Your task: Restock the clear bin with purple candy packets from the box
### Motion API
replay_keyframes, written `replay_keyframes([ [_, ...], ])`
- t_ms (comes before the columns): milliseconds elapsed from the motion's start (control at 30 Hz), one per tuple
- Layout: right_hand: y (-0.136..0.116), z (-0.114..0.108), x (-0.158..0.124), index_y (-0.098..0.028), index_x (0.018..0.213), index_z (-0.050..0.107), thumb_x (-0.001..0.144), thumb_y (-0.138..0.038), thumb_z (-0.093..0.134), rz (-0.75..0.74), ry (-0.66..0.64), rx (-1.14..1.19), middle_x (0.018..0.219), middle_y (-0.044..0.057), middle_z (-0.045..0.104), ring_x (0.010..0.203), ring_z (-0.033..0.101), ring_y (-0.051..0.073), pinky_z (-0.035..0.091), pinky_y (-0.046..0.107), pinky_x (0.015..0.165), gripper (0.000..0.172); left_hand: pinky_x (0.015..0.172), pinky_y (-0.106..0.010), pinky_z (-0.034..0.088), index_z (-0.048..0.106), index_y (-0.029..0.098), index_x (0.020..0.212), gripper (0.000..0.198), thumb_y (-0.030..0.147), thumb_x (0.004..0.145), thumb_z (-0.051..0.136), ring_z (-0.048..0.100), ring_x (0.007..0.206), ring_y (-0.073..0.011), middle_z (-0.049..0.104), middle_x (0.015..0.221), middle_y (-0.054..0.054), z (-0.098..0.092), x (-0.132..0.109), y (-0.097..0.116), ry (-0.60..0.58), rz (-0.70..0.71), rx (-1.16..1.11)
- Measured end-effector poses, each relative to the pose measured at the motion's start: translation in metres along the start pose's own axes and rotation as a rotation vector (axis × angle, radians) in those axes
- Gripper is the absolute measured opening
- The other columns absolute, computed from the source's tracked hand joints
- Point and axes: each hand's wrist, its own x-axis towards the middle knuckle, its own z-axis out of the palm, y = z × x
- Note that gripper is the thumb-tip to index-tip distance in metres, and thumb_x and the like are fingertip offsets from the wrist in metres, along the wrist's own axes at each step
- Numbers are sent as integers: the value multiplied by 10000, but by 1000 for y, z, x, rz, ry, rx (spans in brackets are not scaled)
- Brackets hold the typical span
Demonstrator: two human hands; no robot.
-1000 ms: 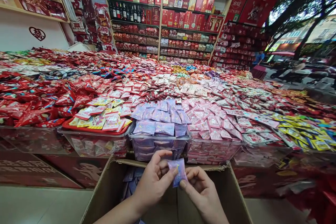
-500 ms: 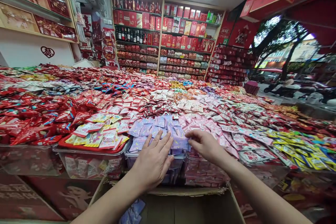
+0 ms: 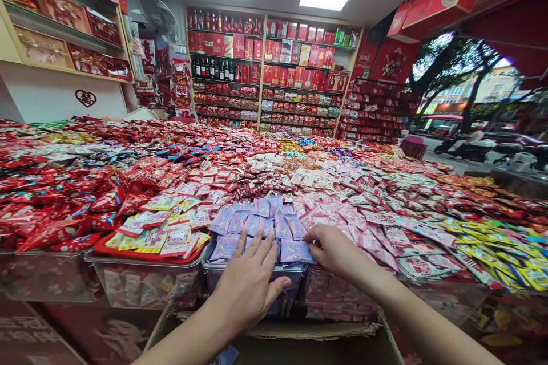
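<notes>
Lavender sachet lower, at bin rim

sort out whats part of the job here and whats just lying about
In hand:
the right hand, fingers on a lilac sachet
the left hand, spread over the clear tub of lilac sachets
the cardboard box below the tub

Lying about:
the tub of pink sachets
the red tray of yellow packets
the shelves of red boxes and bottles
the electric fan
</notes>
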Motion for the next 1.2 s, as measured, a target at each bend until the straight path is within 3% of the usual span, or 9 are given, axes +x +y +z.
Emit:
replay_keyframes([
  [200, 2, 8, 2, -128, 815, 630, 689, -73, 449, 6, 37, -34, 816, 100, 627, 784, 558, 195, 402, 266, 701, 227, 967, -522, 197, 391, 156, 1250, 552, 499, 820, 335, 315, 1206, -304, 404, 1303, -136, 8, -2, -3, 85, 26, 41],
  [333, -3, 17, 0, -139, 790, 588, 728, -103, 442, -28, 67, -10, 770, 75, 609, 736, 545, 179, 392, 265, 660, 162, 963, -522, 197, 307, 179, 1297, 601, 533, 811, 310, 298, 1212, -315, 340, 1342, -130, 7, -1, 0, 31, 39, 26],
  [500, -6, 16, -3, -156, 750, 583, 759, -127, 445, -69, 83, -5, 748, 58, 603, 737, 538, 173, 393, 272, 667, 142, 954, -540, 195, 371, 188, 1262, 572, 533, 809, 314, 310, 1203, -328, 350, 1338, -128, 6, 0, 2, -5, 5, 14],
  [667, 1, 8, -9, -154, 811, 599, 786, -147, 433, -100, 142, 50, 788, 66, 608, 779, 533, 177, 409, 295, 716, 168, 945, -608, 84, 379, 193, 1255, 560, 529, 812, 314, 277, 1213, -343, 327, 1351, -122, 3, 2, 5, 40, 32, -1],
  [967, 7, -7, -39, -179, 820, 569, 787, -173, 453, -156, 223, 184, 830, 58, 589, 801, 529, 168, 429, 301, 721, 121, 969, -586, 23, 433, 166, 1213, 574, 547, 799, 322, 309, 1200, -323, 443, 1270, -149, 1, 15, 24, 33, 26, -58],
  [1100, -3, -3, -67, -198, 834, 564, 791, -179, 448, -162, 158, 267, 797, 46, 590, 753, 534, 157, 434, 273, 663, 125, 956, -601, 85, 475, 166, 1174, 459, 435, 808, 413, 324, 1186, -342, 445, 1266, -152, -6, -6, 27, 106, 84, -141],
  [1200, -21, 24, -96, -201, 711, 592, 757, -216, 510, -217, -80, 447, 641, -1, 594, 584, 534, 117, 412, 212, 511, 95, 921, -430, 318, 564, 208, 1045, 259, 238, 817, 443, 539, 978, -233, 635, 1026, -92, 0, -37, 29, 91, 346, -332],
])
